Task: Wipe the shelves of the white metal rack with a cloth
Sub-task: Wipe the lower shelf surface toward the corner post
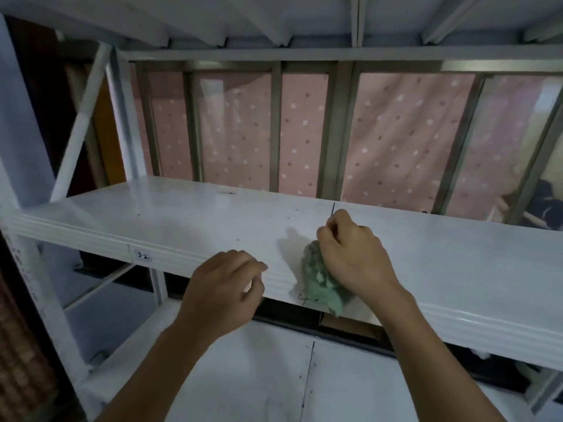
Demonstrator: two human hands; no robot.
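A white metal rack fills the view, with its middle shelf [182, 217] running from left to right in front of me. My right hand [350, 254] is closed on a crumpled green cloth [323, 284] that presses on the shelf near its front edge and hangs a little over it. My left hand [225, 287] rests on the front lip of the same shelf, fingers curled over the edge and holding nothing else. Small dark specks and a thin seam line mark the shelf top. A lower shelf [243, 376] lies beneath my forearms.
Another shelf [274, 13] hangs overhead. White uprights and a diagonal brace [82, 123] stand at the left. Behind the rack is a metal-framed window [275, 126] with a pink dotted curtain. A small label [142, 255] sticks to the shelf lip.
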